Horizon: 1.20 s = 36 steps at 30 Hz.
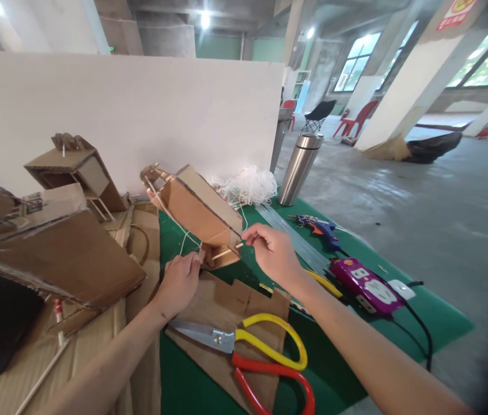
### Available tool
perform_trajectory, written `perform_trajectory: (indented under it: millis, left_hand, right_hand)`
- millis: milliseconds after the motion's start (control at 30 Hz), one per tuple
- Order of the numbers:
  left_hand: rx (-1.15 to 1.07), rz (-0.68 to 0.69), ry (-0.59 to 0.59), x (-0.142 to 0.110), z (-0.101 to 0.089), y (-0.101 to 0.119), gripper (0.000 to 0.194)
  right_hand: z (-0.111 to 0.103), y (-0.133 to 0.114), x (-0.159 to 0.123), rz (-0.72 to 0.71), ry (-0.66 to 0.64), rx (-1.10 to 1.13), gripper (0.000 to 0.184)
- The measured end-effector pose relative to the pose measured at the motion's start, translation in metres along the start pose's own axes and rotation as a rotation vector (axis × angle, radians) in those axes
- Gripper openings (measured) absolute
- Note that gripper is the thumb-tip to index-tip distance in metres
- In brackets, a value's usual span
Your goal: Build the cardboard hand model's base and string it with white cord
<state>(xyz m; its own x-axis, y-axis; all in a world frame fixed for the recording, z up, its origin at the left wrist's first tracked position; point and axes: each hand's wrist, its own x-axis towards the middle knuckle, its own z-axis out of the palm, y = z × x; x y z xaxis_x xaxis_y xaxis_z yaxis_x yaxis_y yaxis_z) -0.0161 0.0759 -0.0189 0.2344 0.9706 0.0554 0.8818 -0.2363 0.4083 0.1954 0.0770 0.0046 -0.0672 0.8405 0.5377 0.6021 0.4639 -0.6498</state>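
A small cardboard model (198,210) with white string running along it stands tilted on the green mat (192,380). My left hand (181,282) is closed on the model's lower left corner, where the string comes down. My right hand (272,251) pinches a thin wooden stick (230,249) that pokes out of the model's right end. Scissors with yellow and red handles (261,354) lie on a cut cardboard sheet (226,305) just in front of my hands.
Larger cardboard structures (66,253) crowd the left. A tangle of white string (246,185), a steel flask (299,168), a blue glue gun (319,229), clear glue sticks (295,239) and a purple power strip (367,282) lie to the right. White wall behind.
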Motion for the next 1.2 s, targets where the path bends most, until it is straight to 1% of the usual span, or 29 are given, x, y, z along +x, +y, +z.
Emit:
perform_trajectory:
  millis: [67,133,200,367,433,533,633,700,867,1033,1100,1200]
  left_hand:
    - [-0.009,-0.004,-0.004,0.001,0.0,-0.001,0.033]
    - [-0.018,0.001,-0.012,0.002,0.0,-0.001,0.032]
    - [-0.018,0.01,-0.015,0.002,0.0,-0.001,0.031]
    - [0.012,0.022,-0.01,0.0,0.001,0.0,0.027]
    - [0.022,0.022,-0.013,0.0,0.001,0.0,0.028]
    - [0.034,0.024,-0.017,-0.001,0.002,0.001,0.031]
    - [0.051,0.028,-0.01,-0.001,0.003,0.001,0.031]
    - [0.056,0.032,-0.003,-0.001,0.004,0.001,0.031]
    - [0.04,0.021,0.032,-0.003,0.005,0.0,0.03]
    - [-0.002,-0.03,0.117,-0.002,0.004,-0.002,0.028]
    - [-0.034,-0.044,0.158,-0.001,0.002,-0.004,0.027]
    - [-0.097,-0.036,0.209,0.001,0.0,-0.007,0.03]
  right_hand:
    - [0.003,0.003,0.001,-0.006,-0.086,0.011,0.027]
    - [0.008,0.003,-0.001,-0.037,-0.144,0.013,0.025]
    - [0.012,0.003,-0.003,-0.055,-0.144,0.017,0.025]
    - [0.014,-0.002,-0.006,-0.052,-0.085,0.021,0.026]
    - [0.012,-0.005,-0.008,-0.102,-0.103,0.046,0.03]
    - [0.011,-0.011,-0.011,-0.207,-0.189,0.052,0.044]
    - [0.013,-0.013,-0.014,-0.249,-0.265,0.035,0.046]
    - [0.015,-0.013,-0.014,-0.248,-0.251,0.062,0.042]
    - [0.015,-0.012,-0.013,-0.244,-0.131,0.119,0.021]
    - [0.015,-0.014,-0.013,-0.261,-0.095,0.158,0.006]
    - [0.015,-0.014,-0.012,-0.237,-0.089,0.164,0.008]
    - [0.016,-0.014,-0.011,-0.168,-0.081,0.13,0.017]
